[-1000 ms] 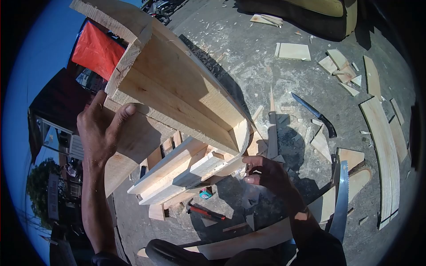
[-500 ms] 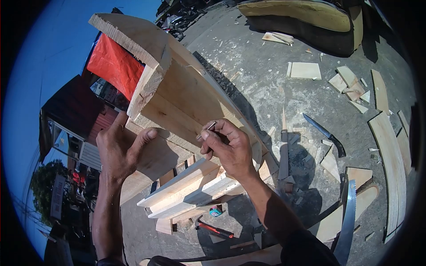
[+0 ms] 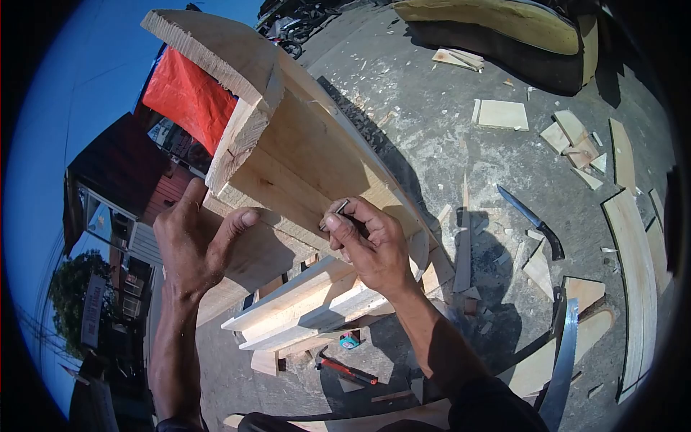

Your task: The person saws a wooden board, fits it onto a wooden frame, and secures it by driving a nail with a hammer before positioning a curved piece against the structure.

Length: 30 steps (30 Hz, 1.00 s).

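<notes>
A tall assembly of pale wooden boards [image 3: 284, 162] rises before me, rough-sawn at its near end. My left hand [image 3: 191, 241] grips its left board, with the thumb laid along the near edge and the other fingers partly hidden. Close to the same assembly, further right, my right hand [image 3: 371, 241] is closed, pinching a nail [image 3: 342, 207] between thumb and fingertips. The nail's shank pokes up past the thumb.
Below stands another pale board frame [image 3: 302, 306]. On the ground lie a teal tape measure [image 3: 350, 340], a red-handled hammer [image 3: 349, 369], a knife [image 3: 529, 216] and a handsaw [image 3: 563, 367]. Offcuts [image 3: 504, 115] are scattered to the right, under a padded seat [image 3: 497, 32].
The nail has turned a little in my right fingers and now points more to the upper right. My left hand stays on the board. The view has shifted slightly.
</notes>
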{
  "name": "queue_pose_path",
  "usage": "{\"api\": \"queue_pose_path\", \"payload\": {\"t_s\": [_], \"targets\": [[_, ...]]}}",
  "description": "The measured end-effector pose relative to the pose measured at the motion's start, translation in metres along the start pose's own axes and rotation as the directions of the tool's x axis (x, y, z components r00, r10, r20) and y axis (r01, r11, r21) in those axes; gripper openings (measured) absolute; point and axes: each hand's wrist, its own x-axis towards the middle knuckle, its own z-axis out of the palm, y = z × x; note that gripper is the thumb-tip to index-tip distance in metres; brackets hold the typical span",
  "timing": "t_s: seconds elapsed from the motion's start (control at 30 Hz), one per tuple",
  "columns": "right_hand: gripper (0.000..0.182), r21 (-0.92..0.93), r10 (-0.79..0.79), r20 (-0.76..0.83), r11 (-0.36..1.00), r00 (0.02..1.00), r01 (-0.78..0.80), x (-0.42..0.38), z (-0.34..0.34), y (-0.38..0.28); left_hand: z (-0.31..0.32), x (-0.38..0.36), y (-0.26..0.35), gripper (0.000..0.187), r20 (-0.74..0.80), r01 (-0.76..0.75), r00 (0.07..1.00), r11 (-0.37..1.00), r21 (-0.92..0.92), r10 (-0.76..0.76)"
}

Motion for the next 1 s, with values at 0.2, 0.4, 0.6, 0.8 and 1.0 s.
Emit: {"api": "queue_pose_path", "payload": {"t_s": [0.2,0.4,0.6,0.8,1.0], "targets": [[0.027,-0.057,0.155,0.098,0.987,0.983,-0.15,0.01,-0.01,-0.01,-0.009,0.002,-0.002,0.06,0.007,0.011,1.0,0.997,0.072,-0.011],[0.052,-0.189,0.196,-0.215,0.953,0.957,-0.238,-0.076,-0.061,-0.014,-0.003,-0.001,-0.007,0.072,0.07,0.154,0.986,0.987,-0.048,-0.151],[0.023,-0.648,0.518,-0.041,0.637,0.854,-0.418,-0.265,-0.089,0.066,-0.002,-0.004,-0.025,0.08,-0.031,0.12,0.993,0.978,0.168,-0.116],[0.033,-0.917,0.585,0.305,0.392,0.751,0.068,-0.368,-0.011,0.239,-0.001,-0.001,-0.003,0.069,0.011,0.104,0.995,0.995,0.005,-0.104],[0.043,-0.95,0.772,0.311,0.274,0.554,0.151,-0.333,0.013,0.254,-0.009,0.0,0.003,0.062,0.002,0.027,1.0,0.99,0.135,-0.028]]}}
